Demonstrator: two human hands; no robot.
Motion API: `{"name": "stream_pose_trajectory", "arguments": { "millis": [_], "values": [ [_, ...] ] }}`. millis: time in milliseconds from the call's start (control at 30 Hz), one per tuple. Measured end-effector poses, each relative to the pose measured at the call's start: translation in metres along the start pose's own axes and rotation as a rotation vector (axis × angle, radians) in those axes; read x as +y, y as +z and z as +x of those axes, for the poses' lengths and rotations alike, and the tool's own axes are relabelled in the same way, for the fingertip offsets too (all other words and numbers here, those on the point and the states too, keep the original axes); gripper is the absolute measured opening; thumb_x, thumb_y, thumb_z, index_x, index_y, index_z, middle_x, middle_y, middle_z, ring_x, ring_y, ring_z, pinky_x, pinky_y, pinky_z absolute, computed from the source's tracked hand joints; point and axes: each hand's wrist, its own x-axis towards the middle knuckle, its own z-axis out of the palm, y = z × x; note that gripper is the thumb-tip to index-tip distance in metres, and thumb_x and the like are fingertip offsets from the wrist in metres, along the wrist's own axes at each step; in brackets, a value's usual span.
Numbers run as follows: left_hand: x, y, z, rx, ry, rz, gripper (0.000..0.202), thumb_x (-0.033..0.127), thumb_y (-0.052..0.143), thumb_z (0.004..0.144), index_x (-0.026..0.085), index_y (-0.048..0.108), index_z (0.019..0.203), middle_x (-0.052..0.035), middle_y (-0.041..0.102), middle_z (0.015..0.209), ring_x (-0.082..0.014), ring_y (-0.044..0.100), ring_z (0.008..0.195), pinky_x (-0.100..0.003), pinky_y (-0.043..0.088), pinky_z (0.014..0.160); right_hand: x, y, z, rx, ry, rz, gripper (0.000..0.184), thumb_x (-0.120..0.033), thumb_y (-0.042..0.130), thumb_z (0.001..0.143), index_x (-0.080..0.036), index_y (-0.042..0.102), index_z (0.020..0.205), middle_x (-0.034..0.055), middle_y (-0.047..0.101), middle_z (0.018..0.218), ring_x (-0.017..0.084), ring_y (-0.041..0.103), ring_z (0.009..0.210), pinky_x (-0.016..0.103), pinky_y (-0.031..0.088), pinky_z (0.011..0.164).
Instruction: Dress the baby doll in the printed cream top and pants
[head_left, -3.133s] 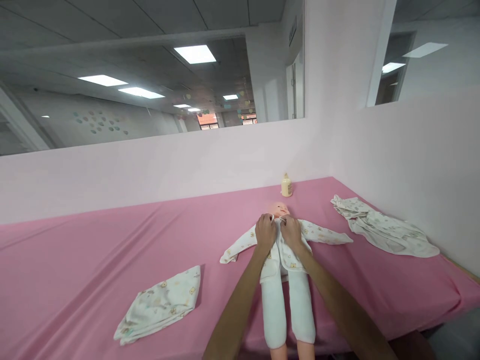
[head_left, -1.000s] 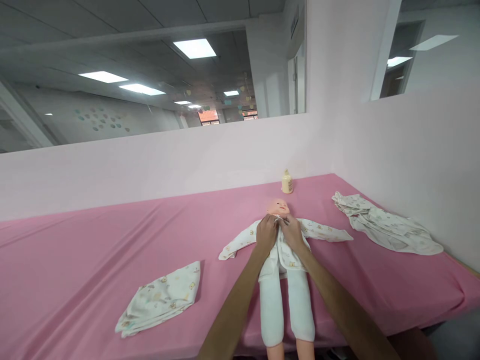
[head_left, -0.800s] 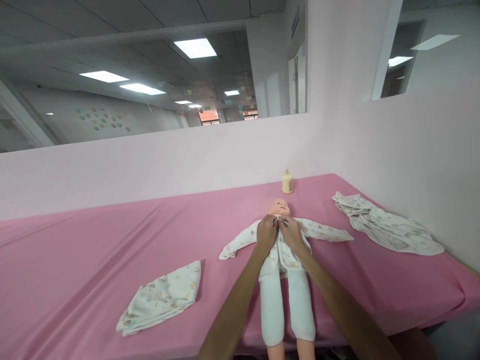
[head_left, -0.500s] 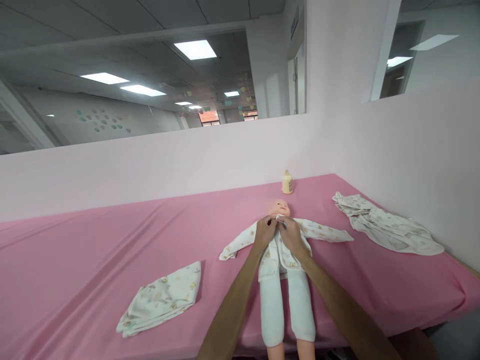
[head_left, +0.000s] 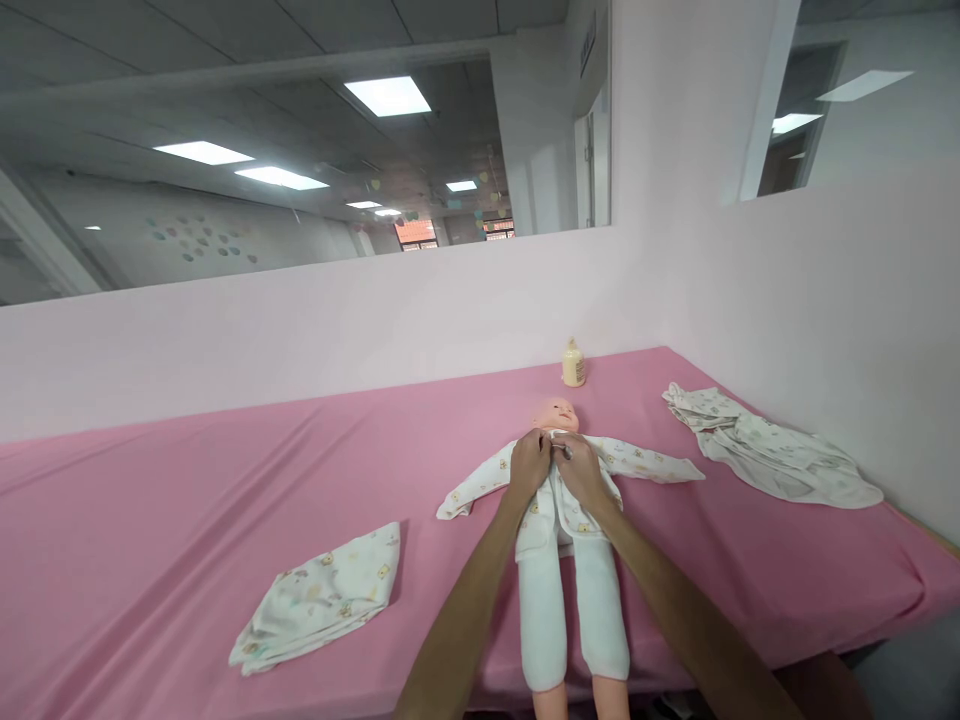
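A baby doll [head_left: 553, 413] lies on its back with its head away from me. It wears a white printed jacket [head_left: 645, 461] with the sleeves spread wide, over pale trousers [head_left: 541, 620]. My left hand [head_left: 531, 462] and my right hand [head_left: 581, 468] meet at the jacket's neckline, just below the doll's chin. Both are closed, fingers pinching the collar edges close together. Whatever fastener may sit between the fingertips is hidden. Below my hands the jacket front parts slightly over the doll's belly.
A pink sheet [head_left: 337, 460] covers the table. To the left lies a folded printed cloth [head_left: 322, 598]; crumpled white baby clothes [head_left: 772, 445] lie to the right. Behind the doll's head stands a cream bottle [head_left: 574, 364] near the wall [head_left: 375, 320].
My hands stay at the collar. The fingers have shifted slightly closer together, and the white collar edge between them shows less. The view has moved a little.
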Motion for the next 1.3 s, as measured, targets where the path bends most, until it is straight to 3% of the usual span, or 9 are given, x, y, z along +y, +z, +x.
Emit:
{"name": "stream_pose_trajectory", "arguments": {
  "millis": [267,533,867,1100,1300],
  "values": [
    [0.002,-0.005,0.003,-0.02,-0.098,-0.225,0.031,0.037,0.045,0.08,0.018,0.055,0.058,0.0001,0.056,0.059,-0.0128,0.049,0.059,-0.024,0.033,0.056,-0.005,-0.001,-0.002,-0.042,-0.06,-0.133,0.028,-0.006,0.042,0.078,-0.018,0.067,0.079,0.0067,0.071,0.092,0.021,0.061,0.092,0.032,0.045,0.086],
    [0.004,-0.007,0.007,-0.008,-0.105,-0.159,0.025,0.031,0.049,0.072,0.018,0.052,0.051,0.0007,0.053,0.053,-0.0119,0.046,0.055,-0.024,0.029,0.054,-0.005,-0.001,-0.003,-0.067,-0.091,-0.188,0.027,-0.004,0.04,0.076,-0.018,0.063,0.072,0.006,0.069,0.087,0.02,0.059,0.088,0.032,0.044,0.084],
    [0.004,-0.005,0.007,0.002,-0.108,-0.092,0.026,0.03,0.046,0.078,0.018,0.055,0.057,-0.0019,0.059,0.06,-0.0141,0.05,0.059,-0.026,0.032,0.059,-0.01,-0.002,-0.004,-0.064,-0.075,-0.127,0.026,-0.008,0.041,0.076,-0.02,0.064,0.074,0.0048,0.07,0.09,0.02,0.06,0.089,0.032,0.044,0.085],
    [0.001,-0.001,0.006,0.024,-0.125,-0.142,0.019,0.024,0.042,0.079,0.018,0.054,0.066,-0.002,0.061,0.068,-0.0147,0.054,0.067,-0.026,0.035,0.062,-0.002,0.001,-0.008,0.039,0.026,-0.201,0.026,-0.017,0.047,0.082,-0.017,0.063,0.102,0.0097,0.068,0.101,0.024,0.059,0.098,0.037,0.045,0.086],
    [-0.001,-0.002,0.007,-0.014,-0.117,-0.201,0.021,0.024,0.041,0.08,0.018,0.05,0.062,-0.0002,0.058,0.066,-0.0127,0.052,0.064,-0.024,0.037,0.059,0.003,0.002,-0.005,0.021,-0.036,-0.311,0.024,-0.015,0.047,0.082,-0.018,0.066,0.096,0.011,0.064,0.098,0.027,0.055,0.098,0.041,0.041,0.089]
  ]
}}
